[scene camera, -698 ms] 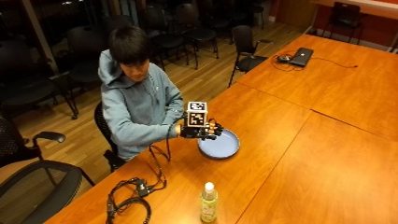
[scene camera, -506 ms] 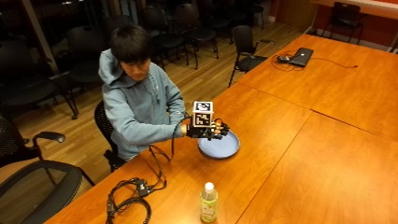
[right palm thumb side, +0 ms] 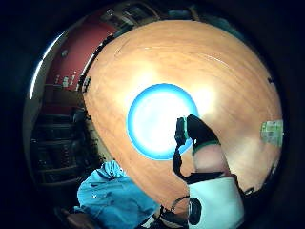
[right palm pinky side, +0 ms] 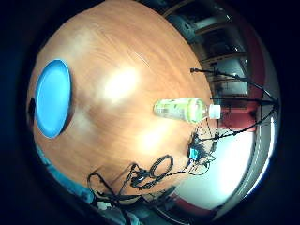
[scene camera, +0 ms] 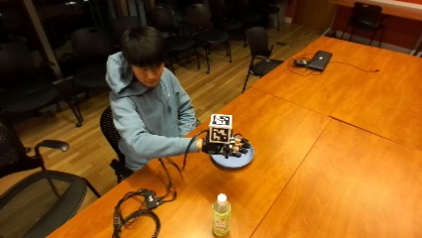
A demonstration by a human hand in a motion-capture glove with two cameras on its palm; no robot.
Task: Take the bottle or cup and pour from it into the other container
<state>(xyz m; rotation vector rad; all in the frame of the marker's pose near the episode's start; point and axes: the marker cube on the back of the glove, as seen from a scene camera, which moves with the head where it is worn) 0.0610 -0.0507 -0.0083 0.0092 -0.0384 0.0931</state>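
Green-tinted bottle point(scene camera: 221, 216) with a white cap stands upright near the counter's point(scene camera: 310, 163) near edge, well apart from the hand and untouched. Further along the same wooden counter lies a shallow blue dish point(scene camera: 232, 159), close to the edge where the person sits. The gloved right hand point(scene camera: 227, 147) hovers over the dish, palm down; its grip is open, fingers spread out and relaxed, holding nothing. In the thumb-side palm view the dish point(right palm thumb side: 159, 120) sits right under the palm, with one gloved fingertip point(right palm thumb side: 199, 130) showing over its rim. The little-finger-side view shows the bottle point(right palm pinky side: 185, 110) out on bare wood, the dish point(right palm pinky side: 52, 97) off to one side. A tangle of black cable point(scene camera: 138, 210) lies on the counter beside the bottle. A laptop point(scene camera: 320, 60) rests at the far end.
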